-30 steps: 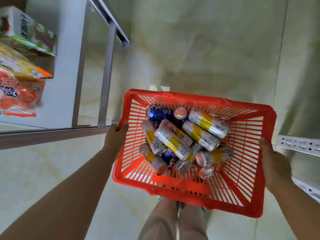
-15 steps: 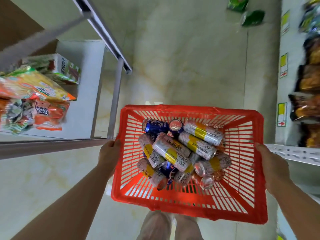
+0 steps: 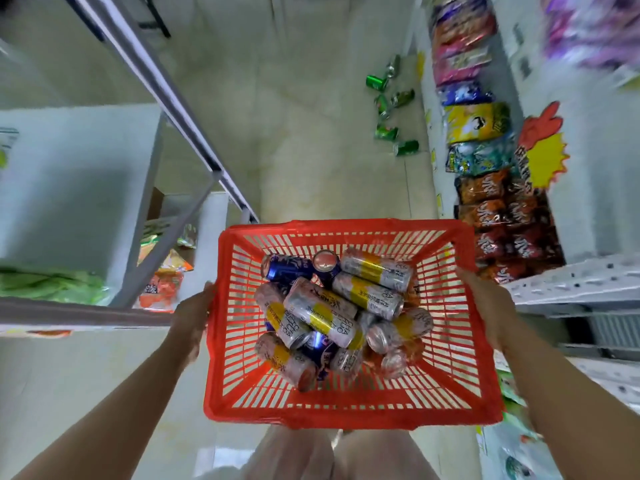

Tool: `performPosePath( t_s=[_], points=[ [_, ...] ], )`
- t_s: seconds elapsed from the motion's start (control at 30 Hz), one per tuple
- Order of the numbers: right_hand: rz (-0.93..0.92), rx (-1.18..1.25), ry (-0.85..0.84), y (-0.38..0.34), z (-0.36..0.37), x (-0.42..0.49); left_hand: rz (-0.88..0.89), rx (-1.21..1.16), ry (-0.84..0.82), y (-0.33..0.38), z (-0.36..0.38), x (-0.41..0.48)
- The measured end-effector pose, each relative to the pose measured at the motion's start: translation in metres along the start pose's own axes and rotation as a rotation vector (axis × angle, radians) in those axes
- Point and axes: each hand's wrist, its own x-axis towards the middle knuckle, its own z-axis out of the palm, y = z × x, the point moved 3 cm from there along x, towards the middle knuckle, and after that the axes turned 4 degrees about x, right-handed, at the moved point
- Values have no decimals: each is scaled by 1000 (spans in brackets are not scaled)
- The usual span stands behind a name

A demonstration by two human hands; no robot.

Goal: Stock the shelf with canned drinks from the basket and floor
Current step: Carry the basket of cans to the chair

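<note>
In the head view, the left hand (image 3: 194, 317) and the right hand (image 3: 485, 299) each had fingers grasping a side rim of the red basket (image 3: 346, 226), held above the floor (image 3: 311, 150). The canned drinks (image 3: 325, 310) lay heaped toward its far wall, and green cans (image 3: 388, 109) lay scattered by the right-hand shelf (image 3: 571, 282). Stocking looked not yet begun, with every can left to place.

Red slatted basket (image 3: 221, 327) holds pink-and-yellow cans (image 3: 320, 311) and blue cans (image 3: 284, 268); green cans (image 3: 406, 147) on beige floor (image 3: 311, 133).
</note>
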Motion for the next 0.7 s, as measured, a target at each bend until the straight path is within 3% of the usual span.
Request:
performPosePath(
  t_s=[0.27,0.43,0.7],
  points=[
    [-47,21,80,-82,-14,-42,-7,-253,-181,74,-32,-13],
    [-85,40,211,-127,-7,-48,74,-222,-127,155,-41,-7],
    [-153,136,253,-229,27,-7,120,-168,-26,274,-36,52]
  ],
)
